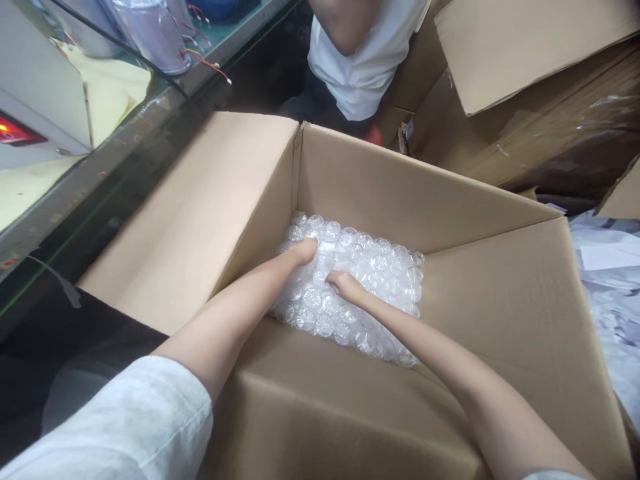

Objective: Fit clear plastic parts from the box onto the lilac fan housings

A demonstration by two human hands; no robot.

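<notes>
**Reaching fingers-first to clear bubbled plastic (380,263) inside an open carton (500,293)**

With the right hand (346,285), touching the bubbled plastic near its middle, with fingers curled inward; cannot tell whether pinching it or just resting on it. With the left hand (306,251), reaching to the same plastic, just beside and a little farther in; cannot tell whether spread or pressed together at the fingers, most of them being hidden.

Lying low inside the carton, under both hands: the bubbled plastic, in rows of round, ridged, shiny bubbles, close to the far left corner. Above the left forearm, a pale sleeve (145,407).

Folded outward at the left: a broad flap (200,207), next to a bench (245,33). On that bench, a pale machine (35,80) with a lit red switch (17,131), then yellowish sheets (113,83) and pale cylindrical containers (150,37) with thin wires (210,63). Beyond the far wall, a co-worker in a white top (357,70). At the upper right, more cardboard (540,53); at the right edge, crumpled white sheeting (610,267).
</notes>
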